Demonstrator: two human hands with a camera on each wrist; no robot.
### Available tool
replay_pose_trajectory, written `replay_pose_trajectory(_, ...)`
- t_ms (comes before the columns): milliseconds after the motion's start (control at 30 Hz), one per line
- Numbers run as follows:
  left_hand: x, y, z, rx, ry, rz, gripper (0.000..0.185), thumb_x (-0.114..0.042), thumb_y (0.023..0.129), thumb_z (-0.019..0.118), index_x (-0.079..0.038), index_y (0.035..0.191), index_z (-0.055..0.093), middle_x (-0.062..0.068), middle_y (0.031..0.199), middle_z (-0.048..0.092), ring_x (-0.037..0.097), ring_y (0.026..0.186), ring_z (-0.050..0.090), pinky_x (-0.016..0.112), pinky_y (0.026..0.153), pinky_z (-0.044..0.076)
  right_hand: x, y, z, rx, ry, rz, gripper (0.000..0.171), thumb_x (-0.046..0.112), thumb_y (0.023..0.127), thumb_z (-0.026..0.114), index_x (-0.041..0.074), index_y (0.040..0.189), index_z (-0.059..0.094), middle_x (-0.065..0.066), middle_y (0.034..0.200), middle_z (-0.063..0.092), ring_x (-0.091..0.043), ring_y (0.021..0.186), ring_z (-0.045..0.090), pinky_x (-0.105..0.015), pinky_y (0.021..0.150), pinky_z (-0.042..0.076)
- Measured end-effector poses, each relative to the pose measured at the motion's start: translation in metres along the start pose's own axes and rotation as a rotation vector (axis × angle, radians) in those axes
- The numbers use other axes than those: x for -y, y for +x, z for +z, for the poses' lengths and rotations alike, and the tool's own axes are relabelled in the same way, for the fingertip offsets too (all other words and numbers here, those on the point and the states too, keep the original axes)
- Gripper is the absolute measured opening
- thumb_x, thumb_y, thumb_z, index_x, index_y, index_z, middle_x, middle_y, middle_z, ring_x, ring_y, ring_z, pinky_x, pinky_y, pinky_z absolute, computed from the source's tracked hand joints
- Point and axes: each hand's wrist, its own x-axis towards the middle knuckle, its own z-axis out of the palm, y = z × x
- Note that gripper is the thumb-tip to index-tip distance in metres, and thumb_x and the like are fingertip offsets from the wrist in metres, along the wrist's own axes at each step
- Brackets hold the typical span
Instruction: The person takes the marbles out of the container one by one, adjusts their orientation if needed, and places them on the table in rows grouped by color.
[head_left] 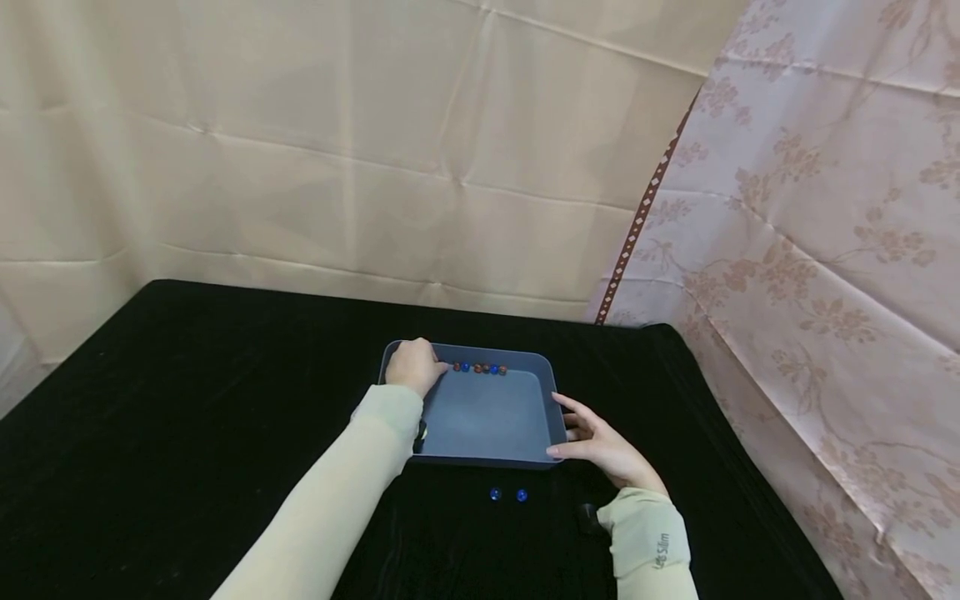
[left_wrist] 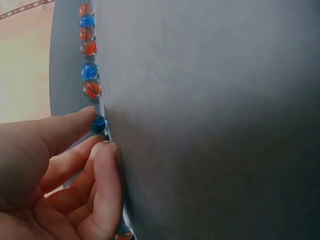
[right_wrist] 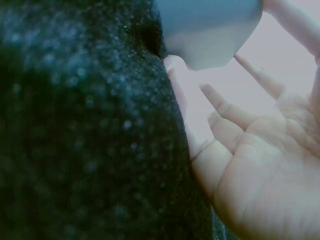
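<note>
The marbles (head_left: 480, 368) lie in a row along the far wall of the grey tray (head_left: 487, 417), red and blue ones mixed, glassy with swirled cores in the left wrist view; the tray sits mid-desk (head_left: 187, 417) on black cloth. Your left hand (head_left: 414, 367) is at the tray's far left corner, its fingers (left_wrist: 75, 131) curled in toward the blue marble (left_wrist: 98, 124) at the near end of the row, touching it; a firm pinch is not plain to see. Your right hand (head_left: 600, 446) rests flat and relaxed against the tray's right wall, steadying it, gripping nothing. Two blue marbles (head_left: 508, 495) lie on the cloth just in front of the tray. It looks as if you are picking blue ones out, with the step in hand being the grasp. Next, close thumb and forefinger cleanly on that one marble and lift without nudging its red neighbour (left_wrist: 92, 89).
</note>
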Motion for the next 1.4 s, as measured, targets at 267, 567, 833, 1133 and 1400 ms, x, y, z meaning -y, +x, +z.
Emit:
replay_pose_trajectory(267,-0.001,0.000,0.001,0.005,-0.012,-0.006,0.041,-0.024,0.093,0.070,-0.008,0.056,0.064,0.001,0.050,0.050,0.016,0.052,0.052,0.026,0.047,0.036,0.000,-0.001,-0.001,0.003,0.000,-0.005,0.080,0.015,0.091,0.069,0.019,0.157,0.023,-0.029,0.151,0.029,-0.035,0.124,0.052,-0.058,0.108,0.038)
replay_pose_trajectory(567,-0.004,0.000,0.001,0.009,-0.003,0.004,0.051,-0.023,0.093,0.070,-0.011,0.047,0.050,-0.001,0.045,0.039,0.013,0.044,0.043,0.025,0.043,0.031,0.001,-0.002,-0.001,-0.009,0.001,0.002,0.080,0.015,0.091,0.069,0.020,0.157,0.024,-0.028,0.151,0.029,-0.036,0.125,0.051,-0.058,0.107,0.038)
replay_pose_trajectory(833,-0.007,-0.002,0.002,0.048,-0.035,0.005,0.043,-0.023,0.093,0.069,-0.008,0.054,0.061,-0.001,0.046,0.043,0.014,0.047,0.047,0.024,0.044,0.033,-0.001,-0.002,0.000,-0.016,0.000,0.002,0.080,0.015,0.090,0.070,0.020,0.157,0.025,-0.028,0.150,0.032,-0.036,0.124,0.051,-0.057,0.107,0.038)
replay_pose_trajectory(1133,-0.009,-0.004,-0.002,0.055,-0.099,0.031,0.038,-0.021,0.091,0.071,-0.002,0.059,0.066,-0.002,0.045,0.041,0.012,0.046,0.042,0.024,0.045,0.030,0.000,-0.001,0.002,-0.017,-0.007,-0.008,0.081,0.015,0.089,0.072,0.020,0.156,0.027,-0.027,0.149,0.032,-0.034,0.123,0.051,-0.056,0.106,0.039)
replay_pose_trajectory(1400,-0.014,-0.007,-0.008,0.074,-0.188,0.019,0.032,-0.023,0.092,0.070,-0.004,0.067,0.073,0.005,0.061,0.067,0.013,0.055,0.059,0.023,0.047,0.042,-0.001,-0.001,0.001,-0.018,-0.009,-0.011,0.082,0.015,0.089,0.072,0.020,0.156,0.026,-0.027,0.149,0.033,-0.033,0.122,0.053,-0.055,0.106,0.039)
